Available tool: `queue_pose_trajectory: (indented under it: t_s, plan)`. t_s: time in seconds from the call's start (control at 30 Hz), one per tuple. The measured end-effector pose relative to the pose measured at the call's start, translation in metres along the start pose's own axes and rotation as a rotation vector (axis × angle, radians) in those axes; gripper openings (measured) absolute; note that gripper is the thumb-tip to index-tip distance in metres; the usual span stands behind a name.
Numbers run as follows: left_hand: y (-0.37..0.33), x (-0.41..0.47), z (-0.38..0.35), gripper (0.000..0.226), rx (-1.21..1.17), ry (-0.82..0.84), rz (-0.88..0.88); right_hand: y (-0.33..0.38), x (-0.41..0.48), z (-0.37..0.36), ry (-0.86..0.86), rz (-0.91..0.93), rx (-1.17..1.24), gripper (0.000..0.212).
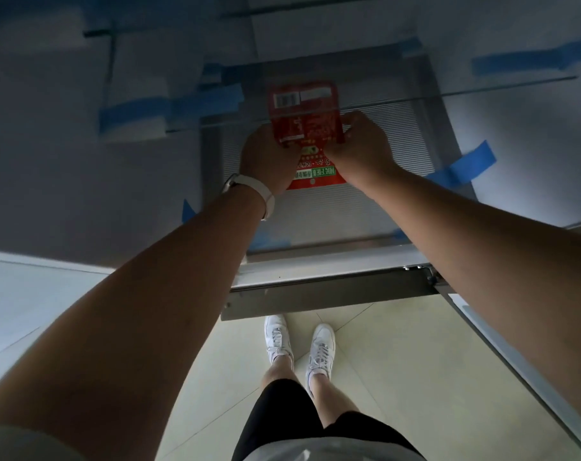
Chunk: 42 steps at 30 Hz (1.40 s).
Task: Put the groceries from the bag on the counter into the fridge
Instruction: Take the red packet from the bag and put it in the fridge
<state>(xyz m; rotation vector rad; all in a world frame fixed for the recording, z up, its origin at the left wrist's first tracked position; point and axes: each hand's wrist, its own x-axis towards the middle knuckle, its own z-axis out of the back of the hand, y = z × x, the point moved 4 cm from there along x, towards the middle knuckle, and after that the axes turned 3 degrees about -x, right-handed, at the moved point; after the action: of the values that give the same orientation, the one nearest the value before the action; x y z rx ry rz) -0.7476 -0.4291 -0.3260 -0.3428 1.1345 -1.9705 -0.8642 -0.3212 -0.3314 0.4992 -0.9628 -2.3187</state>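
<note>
— What lies nearest, below the hands?

— Black shorts [282, 417], then white lace-up sneakers [277, 337] on a pale, glossy tile floor [399, 361] with thin diagonal joints. Beyond the toes runs a grey metal rail [332, 287], straight and matte, at the front of the open fridge [548, 161].

— And the hands themselves?

— Both arms reach in. A smooth white wristband [269, 201] sits just behind the left hand [269, 161]. That hand grips the left edge of a red packet [304, 118]; the right hand [362, 144] grips the right edge, fingers curled round it.

— So the packet is between them?

— Yes, a flat, shiny plastic pouch with printed text, a green strip and a barcode label, held inside the fridge.

— What is beyond the knuckles?

— A finely ribbed grey panel [399, 134] behind the hands. A clear glass shelf [482, 88] crosses just past the fingers; the packet's far end looks dimmed through it.

— Anything farther?

— Strips of blue tape [472, 164], one right of the right hand, more to the left and beyond on pale, smooth walls. The interior is dim.
</note>
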Motion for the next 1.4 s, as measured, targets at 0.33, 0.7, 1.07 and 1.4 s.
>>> queue_pose_trajectory:
  t_s: [0.33, 0.7, 1.07, 1.4]
  plan:
    - [0.019, 0.023, -0.012, 0.024, 0.295, 0.055, -0.022, -0.013, 0.013, -0.019, -0.027, 0.035, -0.247, 0.038]
    - [0.009, -0.008, 0.004, 0.038, 0.299, 0.054, 0.046, -0.008, -0.014, -0.003, -0.043, 0.094, -0.299, 0.034]
    - [-0.016, -0.121, 0.037, 0.045, 0.383, 0.038, -0.178, 0.012, -0.099, 0.041, -0.058, 0.294, -0.560, 0.030]
    - [-0.067, -0.178, 0.051, 0.047, 0.585, -0.009, -0.423, 0.044, -0.174, 0.099, 0.032, 0.373, -0.638, 0.049]
